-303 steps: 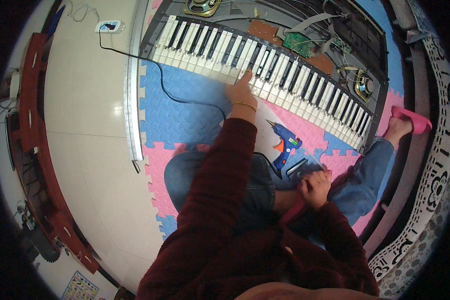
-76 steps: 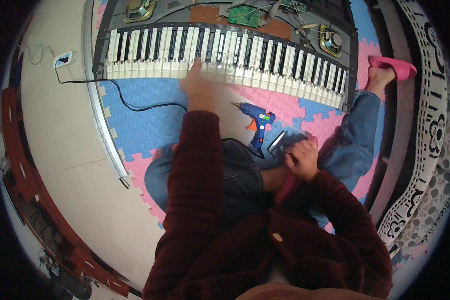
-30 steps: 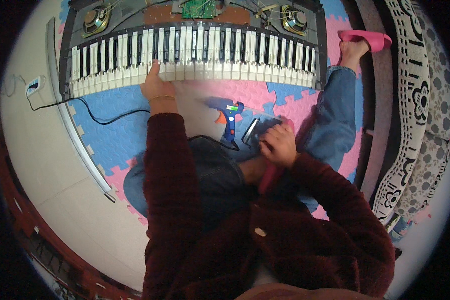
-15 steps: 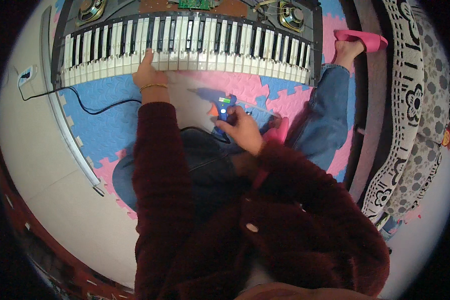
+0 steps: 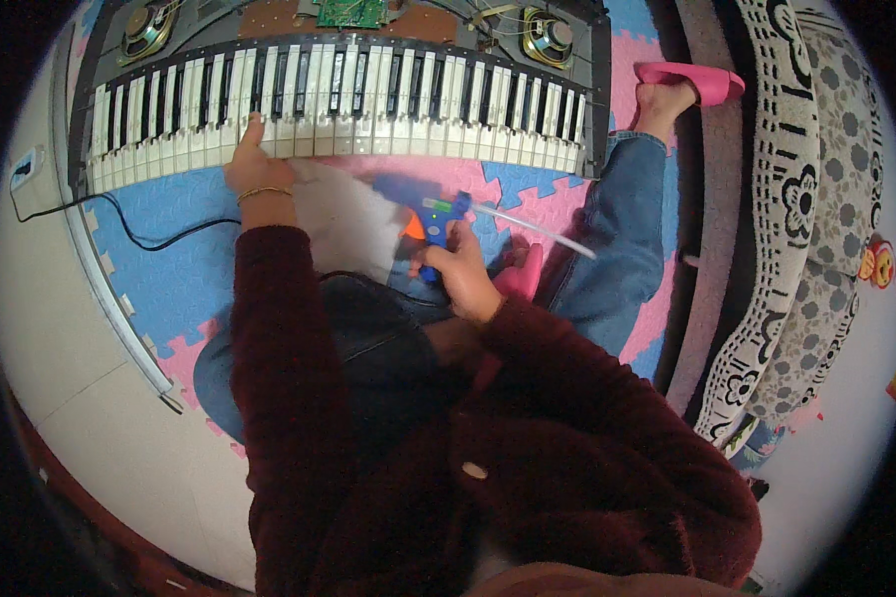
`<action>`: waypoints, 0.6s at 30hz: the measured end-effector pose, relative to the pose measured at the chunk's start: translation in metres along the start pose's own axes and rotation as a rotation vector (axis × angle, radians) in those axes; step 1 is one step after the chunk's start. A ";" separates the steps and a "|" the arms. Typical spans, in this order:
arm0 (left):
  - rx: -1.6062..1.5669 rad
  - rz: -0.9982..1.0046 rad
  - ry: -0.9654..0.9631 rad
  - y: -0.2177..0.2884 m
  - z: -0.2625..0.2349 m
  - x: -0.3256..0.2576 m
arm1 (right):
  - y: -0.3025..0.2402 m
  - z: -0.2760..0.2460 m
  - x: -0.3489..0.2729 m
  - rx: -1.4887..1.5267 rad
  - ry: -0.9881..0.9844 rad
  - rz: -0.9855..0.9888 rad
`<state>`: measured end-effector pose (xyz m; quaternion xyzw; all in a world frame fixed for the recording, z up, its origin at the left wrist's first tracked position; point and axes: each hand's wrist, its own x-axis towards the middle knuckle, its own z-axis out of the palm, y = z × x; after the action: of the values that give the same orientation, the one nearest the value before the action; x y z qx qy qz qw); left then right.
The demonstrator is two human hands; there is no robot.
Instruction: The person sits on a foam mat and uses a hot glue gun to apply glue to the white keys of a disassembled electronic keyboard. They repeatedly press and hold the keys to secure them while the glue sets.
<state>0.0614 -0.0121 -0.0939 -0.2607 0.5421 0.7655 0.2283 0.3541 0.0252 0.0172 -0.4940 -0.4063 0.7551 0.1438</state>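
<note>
- The glue gun point(image 5: 436, 214) is in the right hand point(image 5: 463, 269), whose fingers curl around the blue handle, thumb high along its back.
- The orange trigger point(image 5: 414, 227) shows just above those curled fingers, on the left side of the handle.
- The gun's blurred nose points left and away, toward the front edge of the keyboard point(image 5: 340, 137); the nose looks apart from the keys.
- From the gun's back end a clear glue stick point(image 5: 540, 232) juts out to the right, untouched by the fingers.
- The gun sits well in from the left edge of the mat point(image 5: 169, 204), beside a pale sheet point(image 5: 340, 214); whether it touches anything below cannot be told.
- The left hand point(image 5: 261, 174) is at the keyboard's front edge, left of its middle, thumb lying up over the white keys. Its other fingers are blurred or hidden, so whether they grip cannot be told.
- Near the mat's left edge, a black cord point(image 5: 119, 214) runs from behind the left wrist to a white power strip point(image 5: 27, 164).
- Behind the keys lie a green board point(image 5: 353, 12) and two speakers point(image 5: 548, 38).
</note>
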 end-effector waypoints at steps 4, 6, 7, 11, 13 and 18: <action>0.079 0.001 -0.042 0.007 0.002 -0.005 | -0.032 0.004 -0.004 -0.091 -0.102 -0.253; -0.001 -0.050 -0.026 0.002 -0.001 0.002 | -0.054 0.003 0.010 -0.107 -0.119 -0.259; -0.084 -0.073 -0.045 -0.002 -0.004 0.009 | -0.064 0.004 0.018 -0.118 -0.121 -0.262; 0.121 0.070 -0.116 -0.021 -0.021 0.038 | -0.090 0.009 0.042 -0.182 -0.039 -0.384; 0.292 0.298 -0.180 -0.025 -0.025 0.045 | -0.099 0.010 0.057 -0.215 -0.017 -0.350; 0.191 0.065 -0.066 -0.010 -0.009 0.015 | -0.101 0.013 0.088 -0.327 0.032 -0.411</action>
<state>0.0578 -0.0162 -0.1129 -0.1945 0.6129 0.7257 0.2447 0.2826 0.1365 0.0403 -0.4298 -0.6122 0.6266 0.2188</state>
